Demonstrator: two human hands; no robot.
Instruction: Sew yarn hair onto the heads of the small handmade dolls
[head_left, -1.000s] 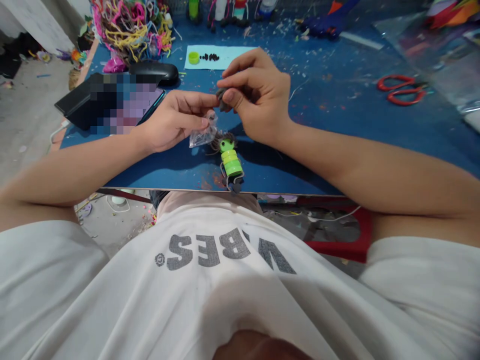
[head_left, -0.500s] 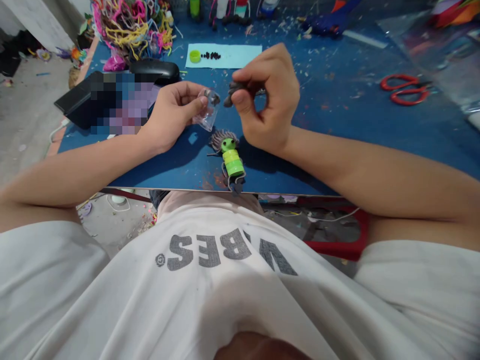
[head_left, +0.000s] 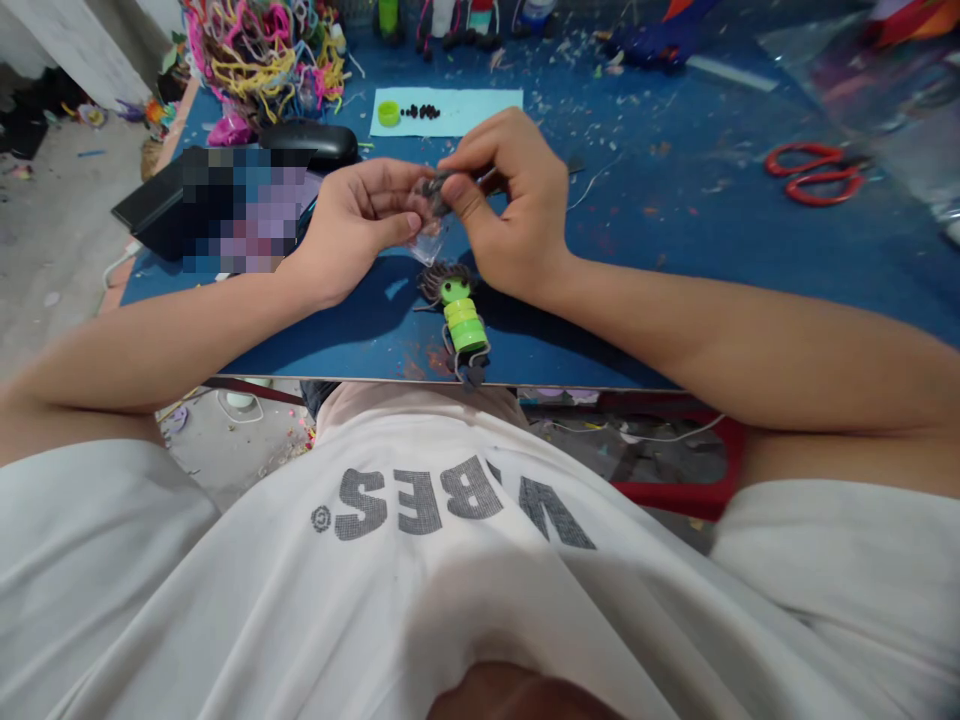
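Observation:
Above the blue table, my left hand point(head_left: 352, 225) pinches a small clear plastic bag point(head_left: 429, 246). My right hand point(head_left: 521, 215) is closed, thumb against fingertips, on a dark grey, soft-looking lump point(head_left: 434, 187) at the top of the bag. Whether the lump is inside the bag or only against its mouth, I cannot tell. The hands are nearly touching. Just below them a small doll point(head_left: 465, 328) lies near the table edge, with a green head, black eyes, grey yarn hair, a body of yellow and green rings, and dark feet.
Behind the hands, a light blue strip point(head_left: 487, 112) carries a green ring point(head_left: 388, 113) and several small black beads point(head_left: 422, 112). Red-handled scissors point(head_left: 814, 173) lie at right. At left are a black case point(head_left: 311, 145), a dark box-like object point(head_left: 161, 205) and a yarn pile point(head_left: 262, 60).
My right hand has moved left and slightly down, bringing the grey lump from beside the bag to its top. My left hand has barely moved; the doll stays in place.

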